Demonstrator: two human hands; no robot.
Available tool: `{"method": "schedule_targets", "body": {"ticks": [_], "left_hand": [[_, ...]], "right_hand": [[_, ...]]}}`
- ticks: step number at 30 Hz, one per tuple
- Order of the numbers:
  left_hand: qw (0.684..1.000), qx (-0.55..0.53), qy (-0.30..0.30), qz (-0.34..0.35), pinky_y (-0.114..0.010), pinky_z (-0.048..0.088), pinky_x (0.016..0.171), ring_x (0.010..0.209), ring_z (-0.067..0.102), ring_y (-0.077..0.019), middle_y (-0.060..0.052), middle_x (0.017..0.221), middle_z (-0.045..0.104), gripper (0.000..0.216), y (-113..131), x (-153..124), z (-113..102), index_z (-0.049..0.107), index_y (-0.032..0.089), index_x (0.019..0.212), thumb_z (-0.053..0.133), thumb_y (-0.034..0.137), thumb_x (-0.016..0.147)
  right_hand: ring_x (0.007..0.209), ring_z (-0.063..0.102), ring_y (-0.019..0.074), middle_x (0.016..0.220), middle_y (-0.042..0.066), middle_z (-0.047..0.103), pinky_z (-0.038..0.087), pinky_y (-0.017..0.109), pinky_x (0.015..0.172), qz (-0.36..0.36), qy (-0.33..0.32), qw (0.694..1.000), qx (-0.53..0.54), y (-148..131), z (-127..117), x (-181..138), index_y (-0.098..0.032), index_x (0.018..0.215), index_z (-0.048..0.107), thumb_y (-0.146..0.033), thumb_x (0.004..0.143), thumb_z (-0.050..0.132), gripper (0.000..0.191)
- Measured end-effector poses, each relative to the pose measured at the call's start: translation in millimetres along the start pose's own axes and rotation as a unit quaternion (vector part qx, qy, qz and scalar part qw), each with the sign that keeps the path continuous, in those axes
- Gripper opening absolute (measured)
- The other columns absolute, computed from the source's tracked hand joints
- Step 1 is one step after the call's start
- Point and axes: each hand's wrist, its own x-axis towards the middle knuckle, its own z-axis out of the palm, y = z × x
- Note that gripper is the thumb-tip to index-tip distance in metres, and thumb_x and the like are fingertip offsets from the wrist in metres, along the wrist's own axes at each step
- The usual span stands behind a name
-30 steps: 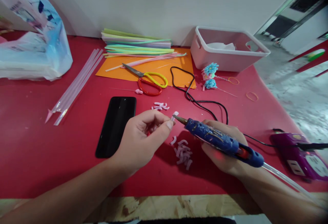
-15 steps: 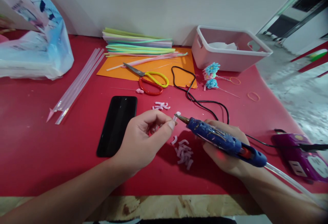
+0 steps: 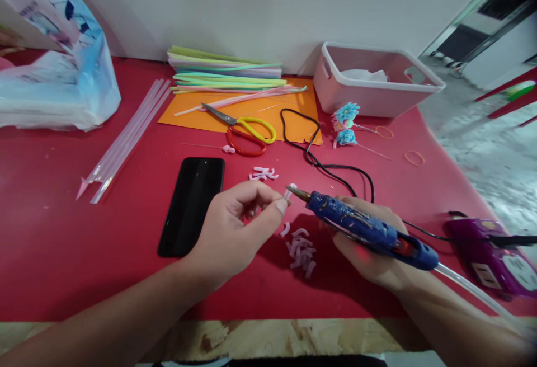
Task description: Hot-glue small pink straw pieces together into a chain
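My left hand (image 3: 235, 233) pinches a small pink straw piece (image 3: 287, 191) between thumb and forefinger above the red table (image 3: 62, 244). My right hand (image 3: 369, 255) grips a blue glue gun (image 3: 369, 231), whose metal tip touches that pink piece. Under the hands lies a small heap of cut pink straw pieces (image 3: 300, 249). A few more pink pieces (image 3: 262, 174) lie just beyond my left hand.
A black phone (image 3: 192, 205) lies left of my hand. Scissors (image 3: 243, 129) rest on orange paper (image 3: 251, 112) near stacked straws (image 3: 222, 70). Clear glue sticks (image 3: 126, 140), a plastic bag (image 3: 54, 76), a white bin (image 3: 373, 79), blue straw flowers (image 3: 344, 121), a purple power strip (image 3: 490, 255) and a black cord (image 3: 327, 165) surround them.
Both hands have barely shifted; the glue gun tip stays against the pink piece.
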Motion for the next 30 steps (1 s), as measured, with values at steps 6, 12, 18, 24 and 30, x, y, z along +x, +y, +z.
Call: {"method": "schedule_targets", "body": {"ticks": [6,12,18,24,30], "left_hand": [[1.0,0.006,0.007,0.0,-0.023,0.041,0.059,0.06,0.049,-0.0115,0.002,0.063,0.058,0.019,-0.6,0.2,-0.3,0.063,0.019,0.07,0.067,0.027,0.087],[1.0,-0.001,0.011,0.001,-0.022,0.041,0.058,0.059,0.048,-0.0106,0.003,0.063,0.057,0.019,0.5,-0.9,-0.2,0.063,0.019,0.07,0.067,0.025,0.087],[1.0,-0.003,0.012,-0.001,-0.023,0.04,0.058,0.059,0.047,-0.0108,0.003,0.064,0.056,0.018,0.7,-0.9,-0.1,0.063,0.019,0.07,0.067,0.026,0.087],[1.0,-0.015,0.016,-0.007,-0.023,0.039,0.057,0.06,0.047,-0.0107,0.003,0.064,0.055,0.016,0.1,0.1,1.1,0.063,0.019,0.072,0.067,0.025,0.086],[1.0,-0.014,0.014,0.001,-0.022,0.039,0.058,0.06,0.046,-0.0096,0.004,0.064,0.055,0.017,-1.1,1.0,2.5,0.061,0.019,0.07,0.067,0.023,0.086]], "right_hand": [[0.059,0.068,0.0175,0.067,0.0,0.069,0.049,0.026,0.053,-0.017,-0.01,1.0,-0.011,1.6,-3.0,2.8,-0.023,0.069,0.053,-0.017,0.077,0.056,0.011],[0.056,0.064,0.0166,0.063,0.0,0.064,0.046,0.027,0.052,-0.003,0.003,1.0,0.004,-1.2,0.1,1.3,-0.023,0.068,0.05,-0.02,0.079,0.054,0.013],[0.054,0.06,0.0158,0.063,0.0,0.062,0.044,0.027,0.052,0.01,0.003,1.0,0.014,-4.3,1.3,-0.4,-0.023,0.067,0.048,-0.018,0.077,0.054,0.013],[0.053,0.062,0.0156,0.065,0.0,0.065,0.046,0.026,0.051,-0.004,-0.009,1.0,0.019,-4.1,-1.0,-0.4,-0.023,0.069,0.052,-0.019,0.08,0.055,0.012],[0.052,0.062,0.0152,0.064,-0.001,0.065,0.045,0.025,0.049,-0.007,0.0,1.0,-0.008,-2.8,-0.3,-0.9,-0.023,0.068,0.052,-0.019,0.08,0.054,0.014]]}}
